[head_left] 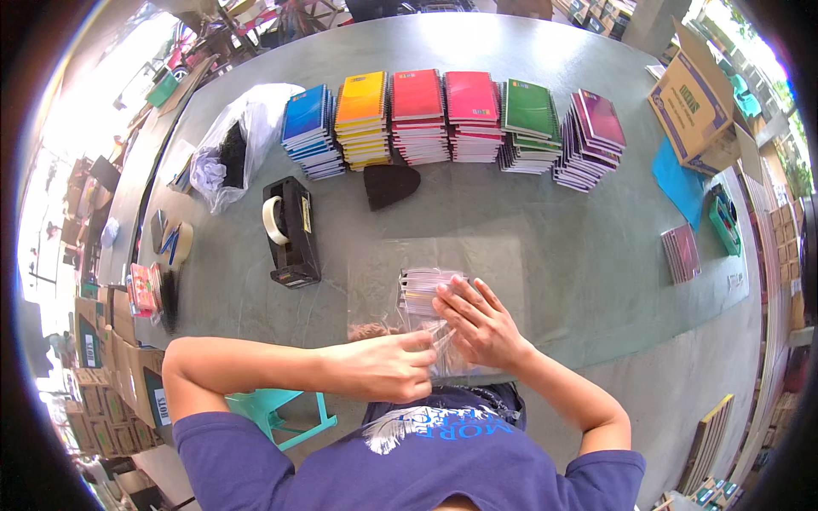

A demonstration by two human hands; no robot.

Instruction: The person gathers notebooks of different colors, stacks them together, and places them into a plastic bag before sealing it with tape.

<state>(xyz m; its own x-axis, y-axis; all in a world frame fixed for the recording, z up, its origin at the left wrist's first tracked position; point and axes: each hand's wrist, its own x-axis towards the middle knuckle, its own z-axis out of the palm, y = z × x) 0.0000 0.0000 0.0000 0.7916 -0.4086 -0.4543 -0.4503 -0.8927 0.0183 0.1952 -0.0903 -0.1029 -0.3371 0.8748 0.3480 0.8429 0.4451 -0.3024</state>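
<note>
A small stack of spiral notebooks (417,291), edges toward me, lies in front of me inside a clear plastic bag (443,342). With fingers closed, my left hand (396,366) pinches the near end of the bag. My right hand (484,328) lies fairly flat over the stack's right side and the plastic, its fingers stretched out. Beneath the stack spreads a larger clear plastic sheet (503,260). Part of the stack is hidden by my right fingers, and something brownish by my left wrist cannot be made out.
Across the table's far side stand stacks of blue (307,128), yellow (362,115), red (418,115), pink (472,115), green (530,123) and maroon notebooks (592,136). A black tape dispenser (292,230), a dark flat piece (390,186), a plastic bag (243,145) and a cardboard box (692,102) also sit there.
</note>
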